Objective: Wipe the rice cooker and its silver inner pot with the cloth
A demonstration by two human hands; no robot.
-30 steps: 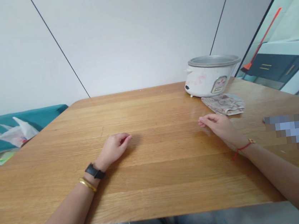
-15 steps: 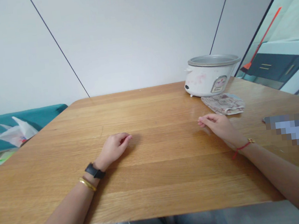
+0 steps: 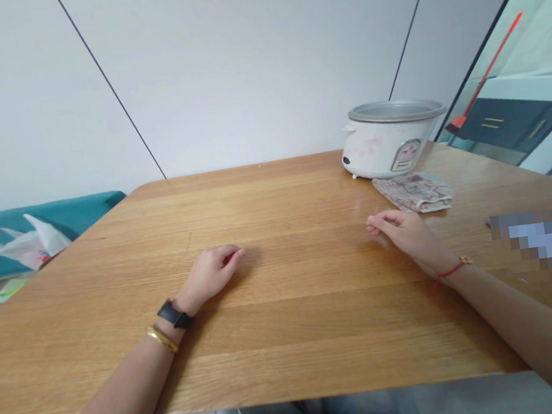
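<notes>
Head view, reading the feed from my station. The left hand (image 3: 208, 274) and the right hand (image 3: 406, 238) both rest on the oak tabletop (image 3: 292, 345), well apart, fingers loosely curled and narrow, and I see nothing held in either. The left wrist wears a black wrist strap (image 3: 175, 315) with a gold bangle (image 3: 161, 339) just behind it. The right wrist has a red string bracelet (image 3: 446, 274) with a small gold charm.

Nearest to the right hand is a patterned cloth pad (image 3: 414, 192), lying flat; the fingertips (image 3: 372, 224) sit near it, not touching. Just behind the pad, at the far right of the table, stands a white rice cooker (image 3: 391, 141), upright, with pink floral print, a metal inner pot showing at its top, and its control panel facing me. Neither hand touches it.

Off the table's left side, a white plastic bag (image 3: 26, 245) lies on a teal bench cushion (image 3: 90, 201). A pixelated object (image 3: 545, 249) at the right edge is too obscured for me to identify. Beyond the glass at right I note an orange-handled pole (image 3: 484, 70) and a dark cabinet (image 3: 510, 120).
</notes>
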